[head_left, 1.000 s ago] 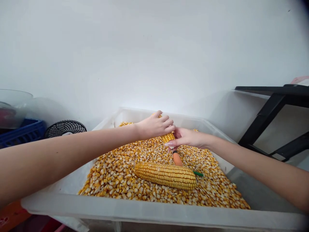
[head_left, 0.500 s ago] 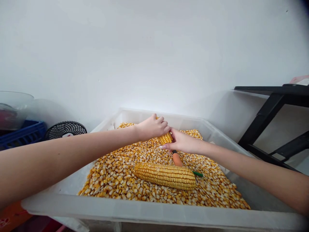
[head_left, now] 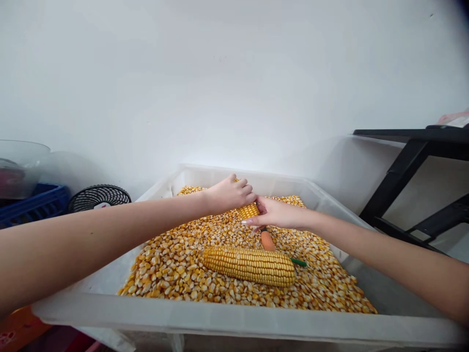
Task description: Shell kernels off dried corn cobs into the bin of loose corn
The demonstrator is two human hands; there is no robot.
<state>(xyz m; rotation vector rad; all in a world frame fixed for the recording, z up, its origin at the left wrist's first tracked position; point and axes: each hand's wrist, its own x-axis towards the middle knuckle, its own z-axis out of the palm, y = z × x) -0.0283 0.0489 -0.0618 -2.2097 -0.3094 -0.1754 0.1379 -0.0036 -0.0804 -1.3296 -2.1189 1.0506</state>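
An ear of corn (head_left: 248, 211) is held low over loose kernels (head_left: 176, 259) in a translucent plastic bin. My left hand (head_left: 231, 193) is closed over its top, fingers curled, hiding most of it. Against its right end, my right hand (head_left: 274, 212) grips with thumb stretched along the near side and the other fingers largely hidden. Just below the right hand lies an orange handle (head_left: 267, 241) with a dark end; the rest of that item is hidden. Nearer me, a larger yellow ear of corn (head_left: 249, 265) rests on the kernels, a green piece (head_left: 298, 262) sticking out at its right end.
The bin's rim (head_left: 234, 318) runs across the front, and a white wall (head_left: 234, 83) rises behind. To the left are a black round fan grille (head_left: 98, 196) and a blue crate (head_left: 34, 204). A black stand (head_left: 399, 176) is on the right.
Both hands stay on the ear of corn, shifted very slightly left. The larger ear and orange handle keep their places on the kernels; the view has moved a little.
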